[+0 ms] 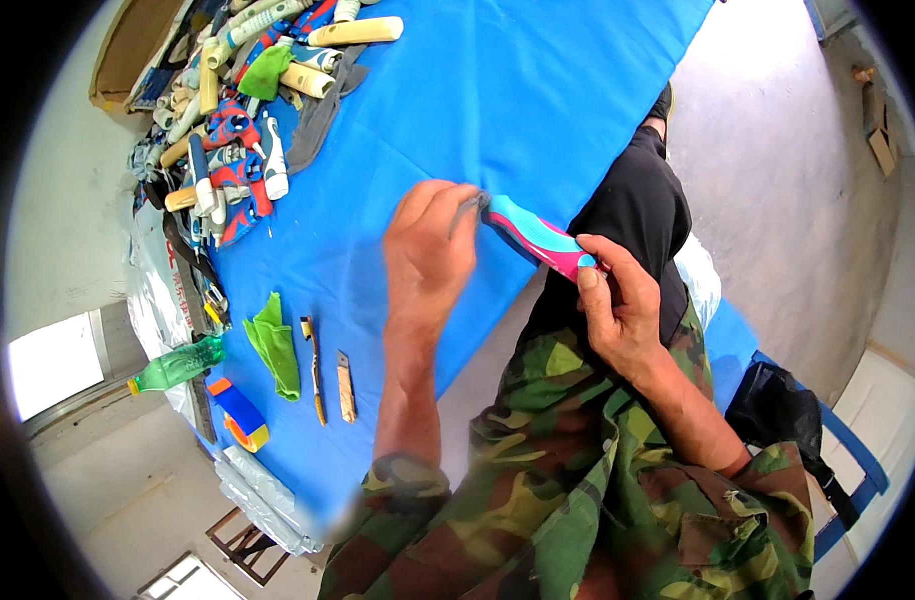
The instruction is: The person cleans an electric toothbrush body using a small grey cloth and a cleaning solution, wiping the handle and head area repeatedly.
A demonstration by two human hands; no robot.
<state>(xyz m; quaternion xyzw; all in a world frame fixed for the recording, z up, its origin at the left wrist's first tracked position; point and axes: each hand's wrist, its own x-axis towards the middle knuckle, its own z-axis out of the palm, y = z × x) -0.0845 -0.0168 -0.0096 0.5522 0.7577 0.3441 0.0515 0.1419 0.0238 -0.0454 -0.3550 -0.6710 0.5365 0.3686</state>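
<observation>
A curved light blue and pink handle [539,236], much like an electric toothbrush body, slants in front of me over the table edge. My right hand [622,308] is closed on its lower end, thumb and fingers pinching it. My left hand [429,240] is closed at the upper tip, with a small dark grey scrap [470,208], seemingly cloth, between its fingers and against the tip. Left of my left forearm, a wood-coloured knife with a short blade [346,390], a brush [315,370] and a crumpled green cloth [273,346] lie on the blue-covered table [417,90].
Many similar handles [235,170] are heaped at the far left, beside a dark grey cloth [317,120]. Along the left edge are a green bottle [182,364], a tape roll [240,415] and grey plastic packs [262,500]. A blue-framed chair [857,460] stands at right.
</observation>
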